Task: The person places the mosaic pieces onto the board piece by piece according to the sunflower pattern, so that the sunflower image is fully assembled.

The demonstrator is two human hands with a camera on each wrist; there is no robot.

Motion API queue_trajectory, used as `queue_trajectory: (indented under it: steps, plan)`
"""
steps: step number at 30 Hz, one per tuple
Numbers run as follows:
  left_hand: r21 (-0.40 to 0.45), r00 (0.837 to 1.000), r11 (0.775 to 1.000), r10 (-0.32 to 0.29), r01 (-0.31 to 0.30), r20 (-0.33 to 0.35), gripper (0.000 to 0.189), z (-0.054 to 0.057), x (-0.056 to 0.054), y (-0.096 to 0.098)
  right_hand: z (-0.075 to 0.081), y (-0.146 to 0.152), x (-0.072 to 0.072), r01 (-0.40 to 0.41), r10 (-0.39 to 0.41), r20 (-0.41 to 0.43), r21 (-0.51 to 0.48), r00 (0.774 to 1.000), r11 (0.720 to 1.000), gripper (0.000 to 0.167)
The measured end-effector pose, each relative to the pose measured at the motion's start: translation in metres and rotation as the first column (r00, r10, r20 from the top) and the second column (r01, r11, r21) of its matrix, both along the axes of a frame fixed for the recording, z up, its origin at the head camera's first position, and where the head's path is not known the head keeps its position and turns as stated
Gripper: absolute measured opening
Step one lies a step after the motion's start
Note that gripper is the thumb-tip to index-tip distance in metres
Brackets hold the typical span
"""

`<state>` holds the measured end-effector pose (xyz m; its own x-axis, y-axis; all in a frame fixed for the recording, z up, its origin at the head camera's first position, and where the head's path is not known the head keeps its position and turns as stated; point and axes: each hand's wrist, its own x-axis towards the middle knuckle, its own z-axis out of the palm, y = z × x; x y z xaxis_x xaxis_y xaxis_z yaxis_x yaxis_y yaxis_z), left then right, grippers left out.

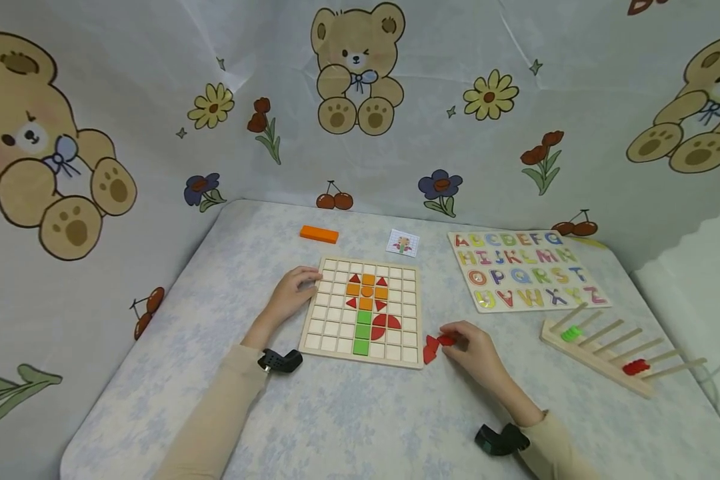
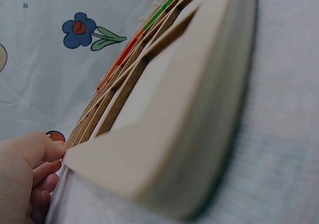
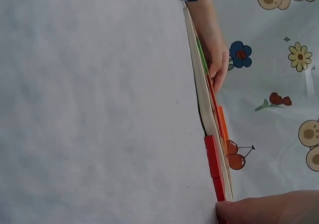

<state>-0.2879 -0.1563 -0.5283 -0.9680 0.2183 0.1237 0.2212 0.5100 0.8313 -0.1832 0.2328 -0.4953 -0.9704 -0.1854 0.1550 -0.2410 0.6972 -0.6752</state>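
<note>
A square wooden grid board lies flat, with orange squares, an orange disc, red triangles, green squares and red quarter-round pieces set in its cells. My left hand grips its left edge; in the left wrist view, thumb and fingers meet that board's rim. Beyond the lower right corner, my right hand pinches a small red piece at the table. Loose red pieces lie beside it, and the right wrist view shows red pieces along the board's side.
A small picture card and an orange bar lie behind the board. To the right are an alphabet puzzle board and a wooden peg rack with green and red rings. A bear-print cloth hangs behind.
</note>
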Motion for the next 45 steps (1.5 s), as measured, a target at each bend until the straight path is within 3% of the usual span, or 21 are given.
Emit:
queue_trajectory:
  steps: [4, 7, 11, 15, 21, 33, 39, 45]
  plan:
    - [0.011, 1.000, 1.000, -0.001, 0.001, 0.009, 0.031, 0.000, 0.001, -0.001, 0.007, -0.016, -0.012, 0.048, -0.046, 0.027, -0.084, 0.999, 0.995, 0.039]
    - [0.016, 1.000, 1.000, 0.002, -0.003, 0.011, 0.030, 0.000, 0.001, -0.001, 0.016, -0.040, -0.021, 0.029, -0.023, 0.042, -0.159, 0.999, 0.987, 0.041]
    - [0.015, 1.000, 1.000, 0.003, -0.004, 0.014, 0.031, 0.001, 0.002, -0.001, 0.027, -0.086, -0.034, -0.137, 0.141, 0.007, -0.200, 0.990, 0.970, 0.041]
    - [0.004, 1.000, 1.000, 0.004, -0.004, -0.007, 0.030, 0.002, 0.001, 0.000, 0.030, -0.131, -0.048, -0.311, 0.318, 0.012, -0.181, 0.948, 0.933, 0.042]
    - [0.010, 1.000, 1.000, -0.010, 0.011, -0.023, 0.030, 0.001, -0.002, 0.001, 0.021, -0.169, -0.065, -0.411, 0.422, 0.071, -0.138, 0.904, 0.901, 0.040]
    - [-0.006, 1.000, 1.000, 0.008, -0.008, -0.010, 0.030, 0.001, -0.002, -0.003, 0.012, -0.181, -0.067, -0.447, 0.456, 0.044, -0.131, 0.889, 0.885, 0.033]
    - [0.009, 1.000, 1.000, -0.001, 0.001, 0.002, 0.030, 0.002, -0.001, -0.003, 0.014, -0.180, -0.063, -0.425, 0.433, 0.035, -0.133, 0.901, 0.895, 0.028]
    - [0.008, 1.000, 1.000, 0.012, -0.012, 0.016, 0.030, 0.001, -0.001, -0.001, 0.022, -0.145, -0.049, -0.376, 0.377, -0.021, -0.156, 0.926, 0.914, 0.027]
